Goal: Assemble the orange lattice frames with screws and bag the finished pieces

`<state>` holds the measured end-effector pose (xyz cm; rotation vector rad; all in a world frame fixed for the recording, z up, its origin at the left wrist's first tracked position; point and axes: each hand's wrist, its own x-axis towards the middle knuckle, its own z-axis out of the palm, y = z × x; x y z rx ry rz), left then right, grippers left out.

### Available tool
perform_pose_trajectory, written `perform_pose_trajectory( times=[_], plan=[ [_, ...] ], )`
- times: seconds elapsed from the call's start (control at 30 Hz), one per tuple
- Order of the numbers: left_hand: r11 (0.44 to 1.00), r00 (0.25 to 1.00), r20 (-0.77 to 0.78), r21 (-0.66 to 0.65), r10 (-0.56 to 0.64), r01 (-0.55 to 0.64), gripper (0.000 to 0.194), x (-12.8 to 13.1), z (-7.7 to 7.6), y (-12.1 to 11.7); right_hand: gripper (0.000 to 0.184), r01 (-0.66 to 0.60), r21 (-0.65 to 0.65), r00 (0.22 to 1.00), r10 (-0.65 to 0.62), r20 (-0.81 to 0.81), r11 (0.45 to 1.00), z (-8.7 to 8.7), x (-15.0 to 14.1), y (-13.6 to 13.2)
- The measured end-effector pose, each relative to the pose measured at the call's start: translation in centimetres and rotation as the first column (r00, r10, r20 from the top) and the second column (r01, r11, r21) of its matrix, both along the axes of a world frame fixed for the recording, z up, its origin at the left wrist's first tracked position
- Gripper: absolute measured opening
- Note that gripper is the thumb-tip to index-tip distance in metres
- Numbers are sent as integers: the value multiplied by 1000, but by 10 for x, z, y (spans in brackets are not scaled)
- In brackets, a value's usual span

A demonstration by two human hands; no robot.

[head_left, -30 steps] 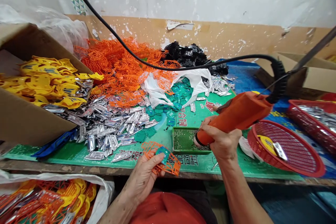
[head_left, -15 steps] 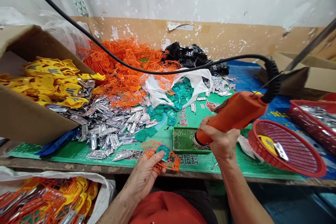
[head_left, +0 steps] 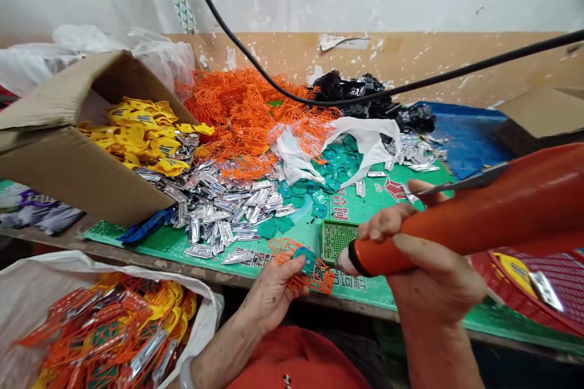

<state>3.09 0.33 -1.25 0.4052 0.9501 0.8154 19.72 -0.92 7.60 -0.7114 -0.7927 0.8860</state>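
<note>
Cardboard box (head_left: 68, 164) at upper left is loaded with yellow plastic pieces (head_left: 146, 137), and a white sack (head_left: 27, 292) at lower left holds a jumble of orange lattice, yellow bits and silver strips. A small green perforated tray (head_left: 335, 240) sits on the green mat (head_left: 365, 292) near the middle, and a red mesh basket (head_left: 561, 279) pokes in at the right edge. Left hand (head_left: 274, 295) is curled closed around an orange plastic lattice piece (head_left: 285, 255) with a teal tag (head_left: 305, 259) on it, just off the front of the wooden bench (head_left: 150, 259). Right hand (head_left: 433, 273) is wrapped tight round an orange electric tool (head_left: 493, 225), its pale tip (head_left: 344, 264) right beside the lattice, can't tell if they touch.
</note>
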Motion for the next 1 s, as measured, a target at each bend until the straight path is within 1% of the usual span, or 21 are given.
perform_pose_trajectory(
  times=[0.1, 0.23, 0.47, 0.8, 1.0],
  plan=[
    [1000, 1000, 29, 4, -10, 10, 41, -1, 1, 0, 47, -66, 7, 998, 66, -21, 998, -3, -14, -1],
    [1000, 999, 41, 9, -30, 29, 43, -1, 1, 1, 45, -74, 20, 997, 75, -30, 997, -6, -22, 0],
    [1000, 1000, 1, -11, -21, 21, 44, -2, -3, 2, 44, -102, 12, 994, 103, -24, 995, -10, -21, 1],
    [998, 999, 19, 28, -51, 51, 41, -1, -1, 1, 51, -92, -42, 996, 92, -4, 995, -13, -24, 2],
    [998, 999, 18, 41, -38, 37, 44, 0, -2, 0, 51, -100, -41, 995, 101, 28, 994, -17, -23, 2]
  ],
)
